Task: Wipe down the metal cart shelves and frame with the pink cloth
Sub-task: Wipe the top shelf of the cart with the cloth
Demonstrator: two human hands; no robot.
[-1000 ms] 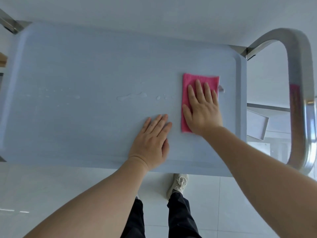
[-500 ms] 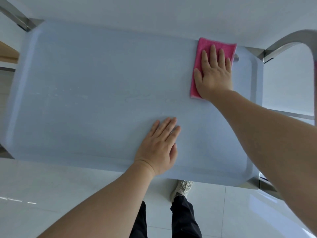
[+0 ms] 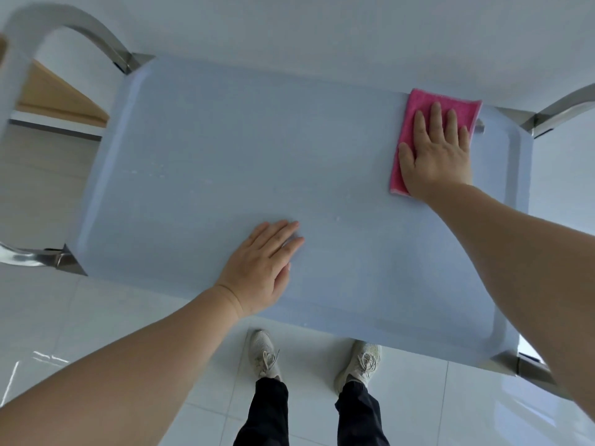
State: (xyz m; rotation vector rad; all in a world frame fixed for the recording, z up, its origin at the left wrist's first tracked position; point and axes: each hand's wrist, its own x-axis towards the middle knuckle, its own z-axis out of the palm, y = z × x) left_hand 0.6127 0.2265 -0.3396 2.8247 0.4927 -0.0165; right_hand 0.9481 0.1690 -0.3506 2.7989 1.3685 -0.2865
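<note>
The cart's top shelf point(image 3: 199, 175) is a pale blue-grey metal tray with a raised rim, filling the middle of the head view. A folded pink cloth point(image 3: 418, 107) lies flat near the shelf's far right corner, its top edge at the far rim. My right hand point(image 3: 436, 156) presses on the cloth with straight fingers spread. My left hand point(image 3: 262, 268) rests flat on the bare shelf near the front edge, palm down. A few small water droplets point(image 3: 337, 219) dot the shelf between the hands.
Curved steel frame handles rise at the left end point(image 3: 80, 30) and the right end point(image 3: 566, 107) of the cart. A wooden surface point(image 3: 51, 94) shows behind the left handle. White glossy floor tiles point(image 3: 96, 323) and my two shoes point(image 3: 264, 352) lie below the front edge.
My right hand slid the pink cloth from the middle right of the shelf up to the far rim and holds there. The view swung left, revealing the left handle. My left hand stayed put.
</note>
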